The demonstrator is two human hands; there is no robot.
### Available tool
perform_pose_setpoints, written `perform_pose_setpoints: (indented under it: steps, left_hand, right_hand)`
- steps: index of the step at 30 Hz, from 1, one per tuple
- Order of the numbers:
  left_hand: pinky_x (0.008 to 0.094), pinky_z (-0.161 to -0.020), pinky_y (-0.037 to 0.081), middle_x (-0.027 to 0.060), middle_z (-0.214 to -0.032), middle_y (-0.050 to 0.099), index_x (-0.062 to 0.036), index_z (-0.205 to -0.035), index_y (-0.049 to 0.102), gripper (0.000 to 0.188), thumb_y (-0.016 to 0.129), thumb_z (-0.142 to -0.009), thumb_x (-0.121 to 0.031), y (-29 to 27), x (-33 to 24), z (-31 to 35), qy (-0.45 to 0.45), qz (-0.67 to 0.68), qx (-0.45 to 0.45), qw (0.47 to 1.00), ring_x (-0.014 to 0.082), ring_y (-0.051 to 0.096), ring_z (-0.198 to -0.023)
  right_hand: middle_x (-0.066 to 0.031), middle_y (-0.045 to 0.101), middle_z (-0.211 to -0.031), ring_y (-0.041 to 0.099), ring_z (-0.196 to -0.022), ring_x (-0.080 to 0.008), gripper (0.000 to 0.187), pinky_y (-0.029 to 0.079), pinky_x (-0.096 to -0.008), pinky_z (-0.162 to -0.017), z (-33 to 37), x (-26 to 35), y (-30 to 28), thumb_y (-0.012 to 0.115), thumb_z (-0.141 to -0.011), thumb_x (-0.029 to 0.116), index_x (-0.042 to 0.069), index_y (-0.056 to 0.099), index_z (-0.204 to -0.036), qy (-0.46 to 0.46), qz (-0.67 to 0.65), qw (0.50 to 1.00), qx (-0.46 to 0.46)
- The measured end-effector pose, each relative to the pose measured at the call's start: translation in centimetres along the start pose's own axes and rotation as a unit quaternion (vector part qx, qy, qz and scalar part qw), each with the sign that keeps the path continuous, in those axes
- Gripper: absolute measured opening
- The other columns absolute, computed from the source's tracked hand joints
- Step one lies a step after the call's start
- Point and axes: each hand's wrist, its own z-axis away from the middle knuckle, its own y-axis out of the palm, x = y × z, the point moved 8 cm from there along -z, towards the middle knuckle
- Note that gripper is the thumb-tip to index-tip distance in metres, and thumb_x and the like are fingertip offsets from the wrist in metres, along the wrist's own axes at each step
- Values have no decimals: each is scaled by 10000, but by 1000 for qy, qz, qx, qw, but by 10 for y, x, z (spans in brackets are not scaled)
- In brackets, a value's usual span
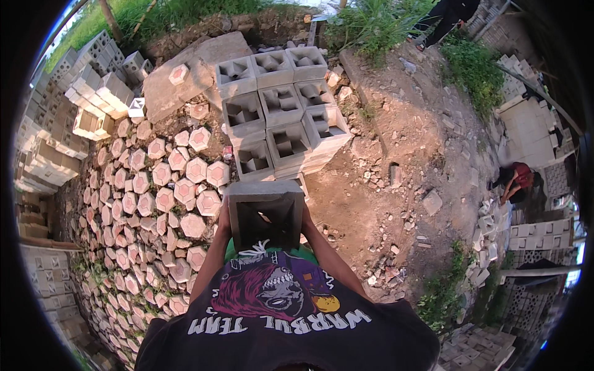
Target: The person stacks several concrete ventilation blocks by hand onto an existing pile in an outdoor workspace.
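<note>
A grey hollow concrete block [265, 191], square with a dark opening, is held in front of my body. My left hand [225, 216] presses against its left side, and my right hand [305, 217] grips the right side. The fingers of both hands are largely hidden by the block. Just beyond it stands a stack of similar hollow blocks [323, 149], set close together in rows with their openings facing up. The held block appears close to the near end of this stack; whether they touch I cannot tell.
Hexagonal paving stones [164, 199] with reddish centres cover the ground at left. More blocks [111, 93] are piled at far left. A concrete slab [179, 93] lies behind the pavers. Rubble [396, 173] litters the dirt at right. A person in red [521, 179] bends over at far right; another stands at the top right.
</note>
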Motion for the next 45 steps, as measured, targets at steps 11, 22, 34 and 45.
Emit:
perform_pose_setpoints:
  steps: [11,22,34,45]
  left_hand:
    - [279,-728,513,79,-960,641,-20,-1137,593,557,393,-943,-503,13,-145,-154,-136,-108,68,982,153,609,-831]
    - [304,-688,464,79,-930,644,-3,-1102,629,596,392,-931,-522,-77,-111,-211,-174,-156,-37,972,148,578,-806]
    - [290,-689,452,50,-876,628,-23,-1052,639,580,415,-916,-540,-116,-37,-172,-187,-106,-259,942,148,562,-751]
    - [353,-972,425,94,-1247,535,-65,-1325,440,584,369,-948,-505,-199,91,-256,-170,212,-172,947,224,533,-1104]
  right_hand:
    - [-101,540,-1242,534,-1126,-188,548,456,-335,-951,-127,-6,80,320,-977,464,46,439,-1311,94,-439,878,-166]
    - [-109,532,-1278,529,-1140,-244,562,423,-358,-993,-165,-72,64,392,-949,465,49,441,-1324,211,-321,887,-258]
    - [-117,427,-1379,410,-1262,-249,740,303,-360,-1076,-203,-27,87,287,-921,614,43,351,-1387,326,-398,855,-63]
    - [-138,413,-1384,381,-1285,-220,742,288,-315,-1056,-274,-146,66,679,-815,271,2,312,-1402,309,115,944,-9]
